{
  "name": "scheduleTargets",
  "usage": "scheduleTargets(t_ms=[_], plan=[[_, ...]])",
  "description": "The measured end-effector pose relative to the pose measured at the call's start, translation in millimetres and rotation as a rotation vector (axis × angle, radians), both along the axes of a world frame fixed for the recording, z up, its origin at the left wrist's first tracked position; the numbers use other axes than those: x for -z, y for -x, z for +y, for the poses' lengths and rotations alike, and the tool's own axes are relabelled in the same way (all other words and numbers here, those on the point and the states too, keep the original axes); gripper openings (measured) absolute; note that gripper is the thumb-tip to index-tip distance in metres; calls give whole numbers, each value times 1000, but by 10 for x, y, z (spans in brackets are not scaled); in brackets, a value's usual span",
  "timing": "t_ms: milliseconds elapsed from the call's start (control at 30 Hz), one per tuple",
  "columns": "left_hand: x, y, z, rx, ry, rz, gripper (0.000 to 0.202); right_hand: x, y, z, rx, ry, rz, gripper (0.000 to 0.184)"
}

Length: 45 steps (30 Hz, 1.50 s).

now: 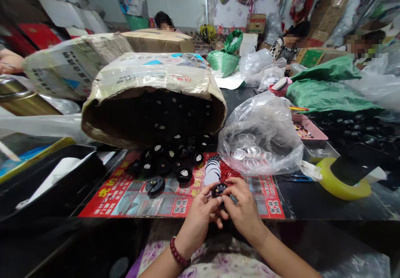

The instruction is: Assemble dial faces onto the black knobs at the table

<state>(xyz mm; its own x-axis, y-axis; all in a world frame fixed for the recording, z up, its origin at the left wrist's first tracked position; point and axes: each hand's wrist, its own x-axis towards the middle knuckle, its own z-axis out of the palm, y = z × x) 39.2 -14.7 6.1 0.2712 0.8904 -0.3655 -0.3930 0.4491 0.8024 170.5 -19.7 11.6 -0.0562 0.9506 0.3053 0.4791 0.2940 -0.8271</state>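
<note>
A small round black dial gauge with a printed face and a red needle is held between both hands at the front edge of the table. My left hand grips its left side with thumb and fingers. On the other side my right hand pinches the rim, its thumb at the needle. Just beyond lies a fanned stack of white discs beside a pile of red needles. Black round housings spill from the mouth of a large wrapped carton. One housing sits alone in front.
A clear plastic bag of transparent rings stands behind my right hand. Farther right are a pink tray of small parts and a yellow tape roll. Black trays stand left. Several other people sit across the table among bags and boxes.
</note>
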Motion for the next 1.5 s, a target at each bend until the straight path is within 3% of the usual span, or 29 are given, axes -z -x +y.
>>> scheduleTargets(t_ms=[300,467,667,1033,1267,1433,1500], plan=[[-9,12,-20,31,-66,25,40,-9,28,-5,-2,54,109,10],[3,14,-27,28,-90,57,34,65,33,0,-36,319,486,33],[37,7,-54,-2,-82,51,31,57,118,-30,-41,413,744,26],[45,-45,-93,13,-62,17,30,13,133,-81,45,450,834,25],[61,-85,-128,2,-32,26,29,95,139,-91,59,449,842,24],[41,-80,-63,-25,-11,34,29,122,145,-50,69,425,812,22],[18,-35,-20,22,9,6,29,118,96,-34,42,440,780,24]])
